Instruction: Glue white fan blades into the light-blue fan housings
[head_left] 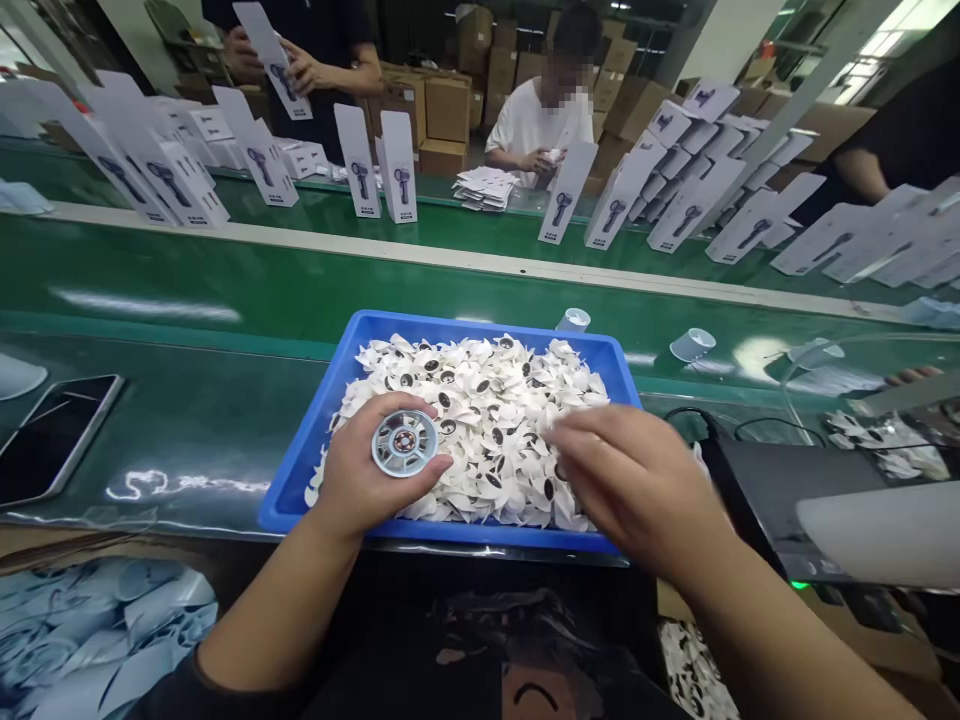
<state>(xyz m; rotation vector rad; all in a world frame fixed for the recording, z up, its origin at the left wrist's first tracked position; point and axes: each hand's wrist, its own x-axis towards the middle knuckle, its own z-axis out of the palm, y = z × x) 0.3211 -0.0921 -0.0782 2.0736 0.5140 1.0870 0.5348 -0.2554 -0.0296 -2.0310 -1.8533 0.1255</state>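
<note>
A light blue round fan housing [405,443], with spokes and a copper-coloured motor at its centre, is gripped in my left hand [367,465]. Its open face points up towards me, above the left part of a blue tray [296,440]. White fan blades [480,400] with dark hubs fill the tray in a loose heap. Over the tray's right side is my right hand [630,480], slightly blurred, its fingers drawn together at the blades. Whatever lies between those fingertips is hidden.
A phone [56,435] lies at left, above a heap of light blue parts [105,630]. Small blue cups [691,345] stand behind the tray. Across the green belt [300,275] are white boxes [403,170] and co-workers [536,125]. A dark device [780,500] is at right.
</note>
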